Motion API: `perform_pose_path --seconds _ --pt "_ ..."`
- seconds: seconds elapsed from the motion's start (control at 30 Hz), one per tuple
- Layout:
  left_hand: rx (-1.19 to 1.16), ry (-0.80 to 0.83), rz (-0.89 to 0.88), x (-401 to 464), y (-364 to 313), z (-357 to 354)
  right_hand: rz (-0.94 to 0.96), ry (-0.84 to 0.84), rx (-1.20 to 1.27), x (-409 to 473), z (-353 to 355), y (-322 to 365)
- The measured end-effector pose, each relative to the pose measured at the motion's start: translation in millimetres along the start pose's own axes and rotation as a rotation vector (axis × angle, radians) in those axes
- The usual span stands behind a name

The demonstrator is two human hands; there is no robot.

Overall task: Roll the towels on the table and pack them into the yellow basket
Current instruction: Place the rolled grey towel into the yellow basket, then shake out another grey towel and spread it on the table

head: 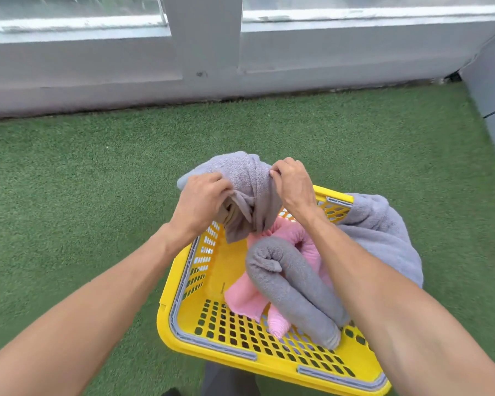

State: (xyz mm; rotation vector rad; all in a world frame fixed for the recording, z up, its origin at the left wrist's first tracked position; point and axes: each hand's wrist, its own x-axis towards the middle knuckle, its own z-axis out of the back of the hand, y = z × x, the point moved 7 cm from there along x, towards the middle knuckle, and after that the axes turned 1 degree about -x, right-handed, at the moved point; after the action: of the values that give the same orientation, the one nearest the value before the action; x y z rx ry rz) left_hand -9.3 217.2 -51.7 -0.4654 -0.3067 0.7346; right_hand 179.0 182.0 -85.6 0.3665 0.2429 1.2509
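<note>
- Over the yellow basket [183, 284], left hand [200, 201] and right hand [293, 187] hold a bunched grey towel [255, 181], fingers [277, 170] clamped on it.
- Packing step, apparently; next, lower it beside the rolled grey towel [292, 284] and pink towel [246, 298].

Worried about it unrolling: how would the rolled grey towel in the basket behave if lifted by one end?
The rolled grey towel already bends over the pink towel, so it would probably sag. It looks soft and its end flap is loose, so it may unroll.
</note>
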Motion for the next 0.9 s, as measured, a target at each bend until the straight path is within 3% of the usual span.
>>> perform_pose_path --seconds 0.13,0.37,0.57,0.73,0.9 --pt "-0.268 -0.202 0.196 -3 -4 42 -0.017 -0.095 0.294 -9 27 48" --pt "-0.418 -0.448 0.2 -8 -22 163 0.045 -0.254 0.5 -12 115 161" --pt "-0.556 -0.551 0.056 -35 -83 298 0.123 -0.394 0.554 -45 239 256" --pt "-0.69 -0.547 -0.172 -73 -176 408 0.142 -0.686 0.538 -127 366 321" --pt "-0.798 -0.513 -0.383 -112 -281 472 0.114 -0.896 0.511 -221 465 344"
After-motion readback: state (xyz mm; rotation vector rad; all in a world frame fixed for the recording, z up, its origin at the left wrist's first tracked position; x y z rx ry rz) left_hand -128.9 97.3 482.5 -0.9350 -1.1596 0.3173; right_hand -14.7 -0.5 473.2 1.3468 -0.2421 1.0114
